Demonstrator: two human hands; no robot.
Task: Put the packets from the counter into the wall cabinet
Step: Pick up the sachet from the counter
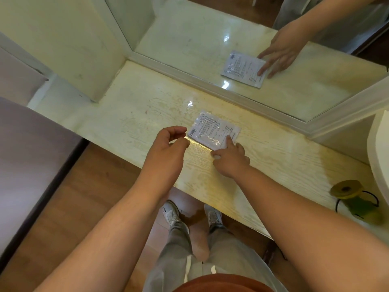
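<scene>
A flat white packet (212, 129) with printed text lies on the pale wood-grain counter (136, 121), near the mirror's frame. My right hand (230, 158) rests on the packet's near right corner, with the index finger pressing down on it and the other fingers curled. My left hand (168, 144) hovers just left of the packet, its fingers loosely curled and apart, its thumb near the packet's left edge, holding nothing. The wall cabinet is not in view.
A mirror (210, 43) stands behind the counter and reflects the packet and a hand. A white cabinet side (63, 43) rises at the left. A yellow-green lidded container (355, 201) sits at the counter's right end beside a white object (379, 152). Below are my shoes.
</scene>
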